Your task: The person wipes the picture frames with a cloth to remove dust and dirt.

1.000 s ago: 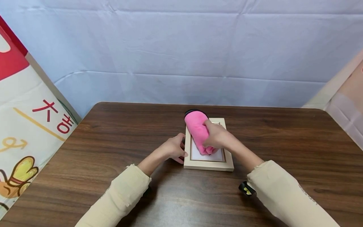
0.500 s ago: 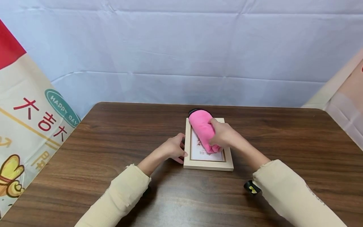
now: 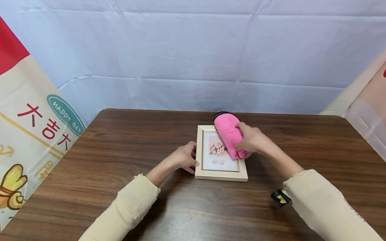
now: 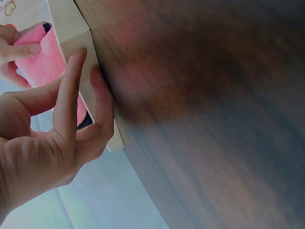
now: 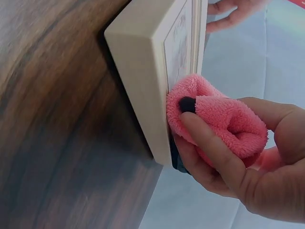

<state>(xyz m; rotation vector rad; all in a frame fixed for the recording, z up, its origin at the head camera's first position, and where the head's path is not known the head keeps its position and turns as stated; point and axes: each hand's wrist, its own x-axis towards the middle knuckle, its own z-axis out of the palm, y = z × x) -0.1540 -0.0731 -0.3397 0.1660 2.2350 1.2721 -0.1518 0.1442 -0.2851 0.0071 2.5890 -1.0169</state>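
Observation:
A cream picture frame [image 3: 221, 176] lies face up on the table, its flower print partly covered. In the head view, my left hand [image 3: 184, 157] holds the frame's left edge; the left wrist view has its bent fingers [image 4: 71, 90] against the frame's side wall. My right hand [image 3: 251, 139] grips a rolled pink cleaning cloth [image 3: 227, 130] with dark edging, which rests on the frame's right part and overhangs its far right corner. Seen from the right wrist, the fluffy cloth roll [image 5: 238, 119] sits between thumb and fingers, touching the frame's edge [image 5: 143, 81].
The dark wood-grain table [image 3: 144, 134] extends around the frame on all sides. A pale cloth backdrop [image 3: 181, 50] hangs behind it. At the left stands a printed banner [image 3: 39, 144], and another pale sheet [image 3: 371, 110] hangs at the right.
My right hand has slid the pink cleaning cloth rightward across the picture frame, uncovering the flower print and lettering. My left hand stays at the frame's left edge.

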